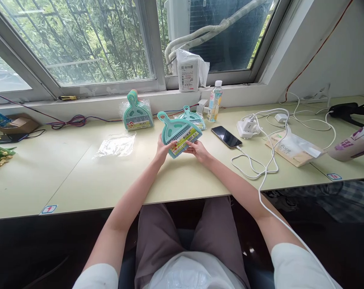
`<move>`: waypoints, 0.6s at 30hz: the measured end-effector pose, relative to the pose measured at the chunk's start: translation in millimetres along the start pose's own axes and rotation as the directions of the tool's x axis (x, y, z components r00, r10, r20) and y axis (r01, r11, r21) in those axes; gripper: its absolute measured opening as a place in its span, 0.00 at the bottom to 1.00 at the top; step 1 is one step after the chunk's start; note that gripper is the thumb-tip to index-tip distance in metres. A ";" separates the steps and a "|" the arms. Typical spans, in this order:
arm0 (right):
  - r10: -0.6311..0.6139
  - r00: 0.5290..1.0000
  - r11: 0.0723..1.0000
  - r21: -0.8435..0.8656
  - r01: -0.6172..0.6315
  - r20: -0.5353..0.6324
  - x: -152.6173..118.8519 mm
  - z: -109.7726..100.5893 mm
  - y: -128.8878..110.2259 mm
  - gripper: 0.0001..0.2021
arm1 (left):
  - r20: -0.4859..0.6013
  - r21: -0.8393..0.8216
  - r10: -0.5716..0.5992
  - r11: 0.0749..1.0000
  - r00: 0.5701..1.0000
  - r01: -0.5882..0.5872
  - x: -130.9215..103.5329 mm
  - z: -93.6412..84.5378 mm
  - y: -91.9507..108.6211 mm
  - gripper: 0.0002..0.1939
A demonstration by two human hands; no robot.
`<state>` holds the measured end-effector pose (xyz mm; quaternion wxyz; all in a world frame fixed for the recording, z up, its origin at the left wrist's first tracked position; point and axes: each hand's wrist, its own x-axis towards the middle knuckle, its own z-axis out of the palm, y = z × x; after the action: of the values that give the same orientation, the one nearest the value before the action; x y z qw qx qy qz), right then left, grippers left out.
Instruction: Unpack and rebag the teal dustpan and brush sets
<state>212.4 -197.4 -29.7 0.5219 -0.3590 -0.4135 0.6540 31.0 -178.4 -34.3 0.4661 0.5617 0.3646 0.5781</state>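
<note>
A small teal dustpan and brush set with a yellow label is held up over the table, tilted. My left hand is closed around its lower left side. My right hand grips the lower right edge, thumb on the label. Just behind it, another teal dustpan set lies on the table, partly covered by the held one. To the left, a row of similar dustpan sets leans together by the sill. A flat clear plastic bag lies to the left of my left hand.
On the right are a phone on a white cable, a charger block, a tissue pack and a tilted cup. A drink bottle stands at the back. Bundled wires run along the sill.
</note>
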 end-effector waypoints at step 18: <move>-0.102 0.992 0.995 -0.006 0.102 -0.068 3.7 -19.4 -6.2 0.07 | -0.493 0.854 0.029 0.205 0.869 0.478 22.0 -134.6 10.5 0.19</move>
<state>231.5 -189.9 -32.0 0.5680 -0.3603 -0.4139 0.6135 -102.0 -146.9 -31.5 0.0161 0.5314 0.8075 0.2557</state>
